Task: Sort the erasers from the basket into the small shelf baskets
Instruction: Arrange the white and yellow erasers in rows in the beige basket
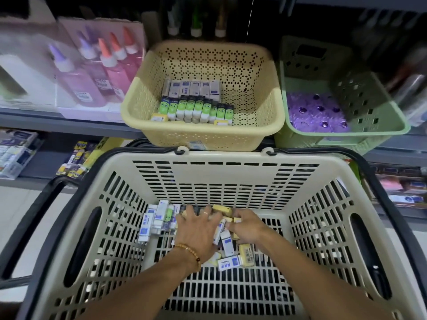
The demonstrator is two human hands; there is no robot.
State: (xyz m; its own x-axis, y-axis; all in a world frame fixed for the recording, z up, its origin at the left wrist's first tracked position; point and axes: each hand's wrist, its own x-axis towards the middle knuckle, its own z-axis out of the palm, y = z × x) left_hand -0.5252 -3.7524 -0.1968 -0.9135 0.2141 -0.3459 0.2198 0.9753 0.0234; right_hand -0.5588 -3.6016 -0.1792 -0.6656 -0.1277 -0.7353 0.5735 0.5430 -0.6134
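No print can be read: the blue marks on the white-sleeved erasers (231, 263) in the beige slotted plastic basket (231, 158) are blurred.

head view | looks forward-down | close above shopping basket (231, 158) | shelf (69, 125) just beyond

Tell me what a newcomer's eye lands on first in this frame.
The big beige shopping basket fills the lower frame, with both hands down in a jumble of loose erasers: left hand spread over them, right hand curled among them. Just beyond it on the shelf sits the yellow perforated basket, holding neat rows of white and green-faced erasers.
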